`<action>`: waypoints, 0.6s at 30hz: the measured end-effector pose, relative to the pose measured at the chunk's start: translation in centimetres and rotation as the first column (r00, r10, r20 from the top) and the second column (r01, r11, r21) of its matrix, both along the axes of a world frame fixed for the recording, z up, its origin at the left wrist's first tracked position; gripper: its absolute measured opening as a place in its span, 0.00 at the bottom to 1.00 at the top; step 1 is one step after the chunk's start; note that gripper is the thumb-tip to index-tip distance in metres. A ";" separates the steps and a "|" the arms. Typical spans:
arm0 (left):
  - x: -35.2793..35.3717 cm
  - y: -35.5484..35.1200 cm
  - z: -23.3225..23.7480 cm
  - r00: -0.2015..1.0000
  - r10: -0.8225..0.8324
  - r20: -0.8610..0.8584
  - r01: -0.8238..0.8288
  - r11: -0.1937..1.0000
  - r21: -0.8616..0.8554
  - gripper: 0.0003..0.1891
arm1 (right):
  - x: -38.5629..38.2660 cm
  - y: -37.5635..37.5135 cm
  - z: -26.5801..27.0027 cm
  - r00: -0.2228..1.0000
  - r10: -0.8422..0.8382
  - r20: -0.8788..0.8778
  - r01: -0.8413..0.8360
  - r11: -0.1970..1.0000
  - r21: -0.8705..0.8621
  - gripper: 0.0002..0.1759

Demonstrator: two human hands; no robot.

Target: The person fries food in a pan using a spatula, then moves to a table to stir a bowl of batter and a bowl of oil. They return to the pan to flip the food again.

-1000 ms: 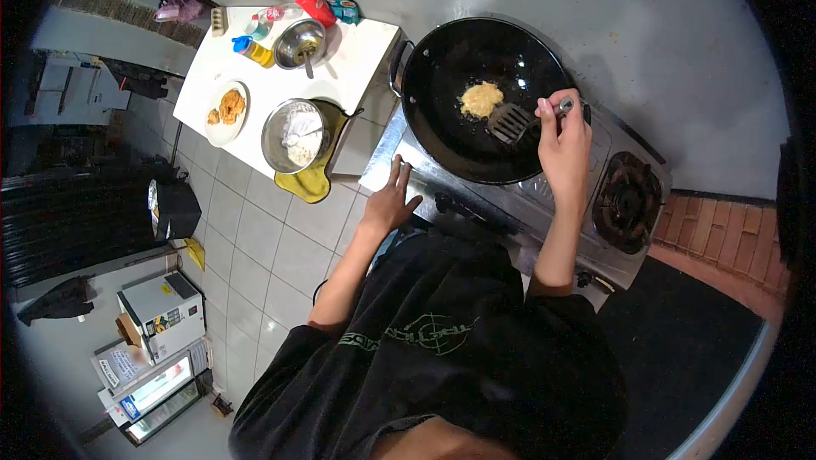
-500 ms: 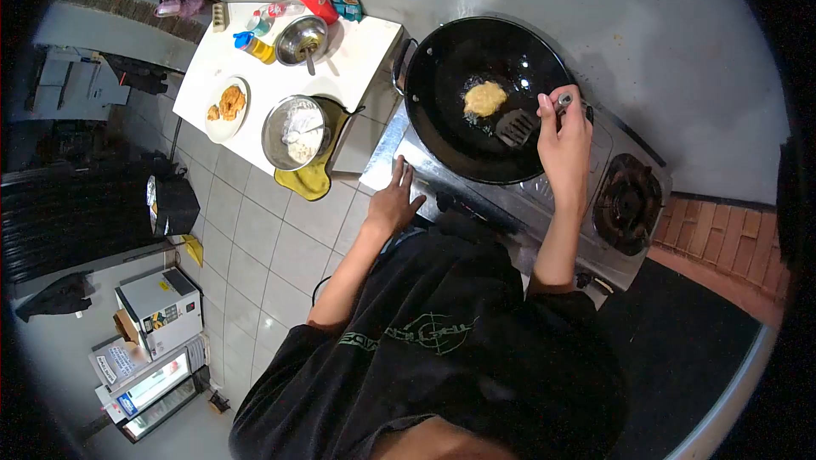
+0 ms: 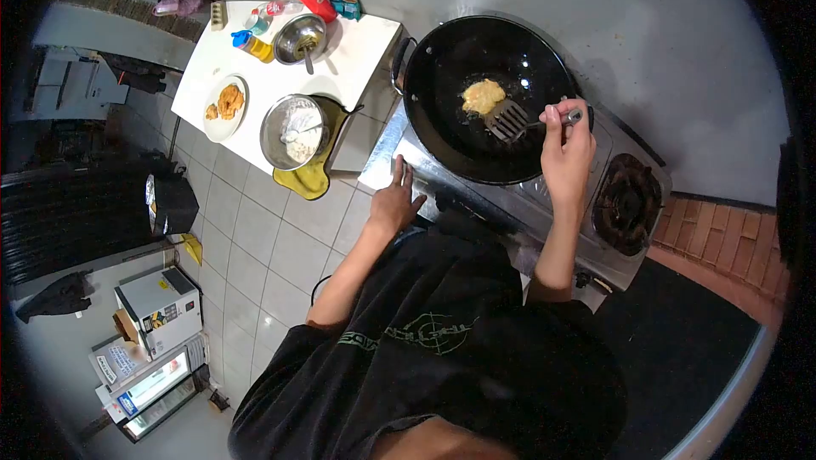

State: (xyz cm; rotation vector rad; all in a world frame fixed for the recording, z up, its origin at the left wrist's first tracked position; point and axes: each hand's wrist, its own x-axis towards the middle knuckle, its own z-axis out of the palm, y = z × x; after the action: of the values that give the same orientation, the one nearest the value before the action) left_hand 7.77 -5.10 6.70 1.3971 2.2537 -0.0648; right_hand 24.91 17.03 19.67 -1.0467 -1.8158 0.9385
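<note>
Well, from my seat the stove [image 3: 501, 201] takes the scene's right half, the black wok [image 3: 450, 61] on its left burner, the right burner [image 3: 625, 203] uncovered, and a crowded white table [image 3: 357, 52] just beside the wok's left rim. The right hand [image 3: 568, 154] is clamped on the spatula [image 3: 510, 120] handle over the wok's right rim, blade at the near-right edge of the yellow patty [image 3: 482, 95], which lies mid-wok with bare pan all round. The left hand [image 3: 393, 203] rests flat, fingers apart, on the stove's near left edge.

Slotted spatula [image 3: 508, 120] – blade low in black wok [image 3: 450, 141], just beside golden fritter [image 3: 482, 95]
</note>
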 end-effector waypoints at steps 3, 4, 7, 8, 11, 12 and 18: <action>0.1 0.0 -0.2 1.000 -0.009 -0.013 0.010 1.000 0.012 0.41 | 0.1 0.0 0.1 0.998 -0.030 -0.062 0.031 0.999 0.008 0.10; 0.1 0.0 -0.3 1.000 -0.017 -0.027 0.017 1.000 0.010 0.41 | 0.3 0.2 0.1 1.000 -0.022 0.018 0.022 1.000 0.021 0.10; 0.1 0.0 -0.4 0.998 -0.028 -0.049 0.029 0.999 0.016 0.42 | 0.2 0.3 0.0 0.994 -0.008 0.107 0.002 0.998 0.061 0.10; 0.1 -0.1 -0.4 0.998 -0.032 -0.056 0.033 0.999 0.021 0.42 | 0.2 0.3 0.0 0.993 -0.001 0.116 -0.009 0.996 0.087 0.10; 0.1 -0.2 -0.5 0.998 -0.035 -0.043 0.036 0.999 0.028 0.42 | 0.1 -0.1 0.3 0.998 0.001 0.059 0.001 0.999 -0.038 0.10; 0.0 -0.2 -0.6 0.998 -0.034 -0.044 0.035 0.999 0.028 0.42 | 0.0 -0.2 0.2 0.998 0.002 0.058 0.000 0.999 -0.038 0.10; 0.2 -0.2 -0.4 0.999 -0.036 -0.039 0.037 0.999 0.033 0.42 | 0.1 -0.4 0.5 0.994 0.011 0.111 -0.018 0.998 0.055 0.10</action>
State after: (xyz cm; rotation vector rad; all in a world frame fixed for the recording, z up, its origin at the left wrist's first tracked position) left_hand 8.00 -5.31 6.25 1.4666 2.2707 -0.0664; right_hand 25.05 16.62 20.16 -1.0704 -1.9319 0.8479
